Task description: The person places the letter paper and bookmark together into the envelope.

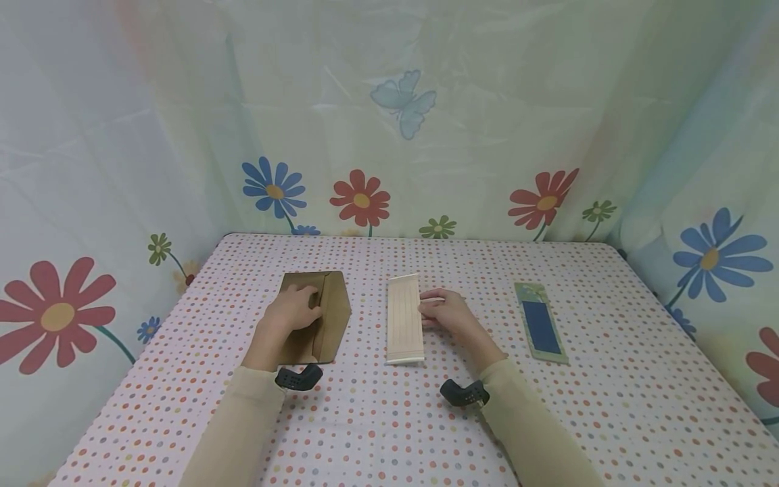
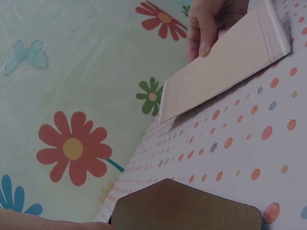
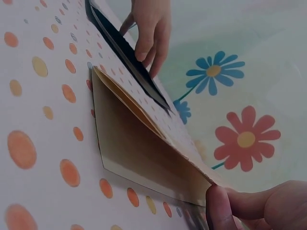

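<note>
On the left half of the table a brown envelope point(image 1: 336, 318) lies with its pointed flap toward the right. My left hand point(image 1: 292, 310) rests its fingertips on it; the right wrist view shows those fingers point(image 3: 152, 33) reaching down to the envelope point(image 3: 115, 40). A folded sheet of cream lined paper point(image 1: 404, 318) is in the middle. My right hand point(image 1: 449, 312) pinches its right edge, thumb on the upper face in the left wrist view. From the right wrist, the paper point(image 3: 139, 139) shows loose layers and a lower fold tilted over the table.
Right of my right hand lies a green card-like strip point(image 1: 535, 292) with a dark blue panel point(image 1: 541, 327). The table point(image 1: 389, 433) has a dotted cover. A flower-printed curtain point(image 1: 316, 122) stands behind it and at both sides. Each wrist wears a black camera mount point(image 1: 298, 377).
</note>
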Action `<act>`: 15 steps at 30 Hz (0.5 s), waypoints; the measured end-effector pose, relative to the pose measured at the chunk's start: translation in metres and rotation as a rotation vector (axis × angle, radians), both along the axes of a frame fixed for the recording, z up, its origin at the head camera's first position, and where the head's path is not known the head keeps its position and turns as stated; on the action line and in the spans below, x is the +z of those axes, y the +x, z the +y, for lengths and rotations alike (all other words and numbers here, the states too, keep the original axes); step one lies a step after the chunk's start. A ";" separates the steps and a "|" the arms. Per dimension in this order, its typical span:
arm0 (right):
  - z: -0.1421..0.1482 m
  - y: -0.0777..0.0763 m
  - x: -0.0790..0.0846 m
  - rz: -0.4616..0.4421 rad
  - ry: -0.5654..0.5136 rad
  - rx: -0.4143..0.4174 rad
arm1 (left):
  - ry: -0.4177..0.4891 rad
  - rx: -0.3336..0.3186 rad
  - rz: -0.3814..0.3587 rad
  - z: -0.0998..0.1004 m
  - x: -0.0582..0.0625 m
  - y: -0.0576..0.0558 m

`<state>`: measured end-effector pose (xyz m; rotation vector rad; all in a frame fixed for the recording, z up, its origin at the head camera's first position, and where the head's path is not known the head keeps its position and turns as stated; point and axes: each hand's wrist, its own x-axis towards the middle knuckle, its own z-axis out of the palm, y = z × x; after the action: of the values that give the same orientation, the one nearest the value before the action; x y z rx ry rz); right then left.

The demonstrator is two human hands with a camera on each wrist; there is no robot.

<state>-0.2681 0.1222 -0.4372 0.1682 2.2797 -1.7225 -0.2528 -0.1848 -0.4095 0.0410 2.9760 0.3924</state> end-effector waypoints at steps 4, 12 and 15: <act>-0.002 0.000 -0.002 0.003 -0.006 -0.007 | 0.000 0.005 -0.002 0.000 0.000 0.000; -0.006 0.001 -0.004 0.008 -0.008 -0.021 | -0.006 0.009 -0.004 0.001 0.000 0.000; -0.007 0.001 -0.003 0.013 -0.025 -0.020 | -0.005 0.009 -0.005 0.000 -0.001 -0.001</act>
<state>-0.2667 0.1148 -0.4406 0.1763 2.2715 -1.7667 -0.2536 -0.1844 -0.4106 0.0260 2.9735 0.3849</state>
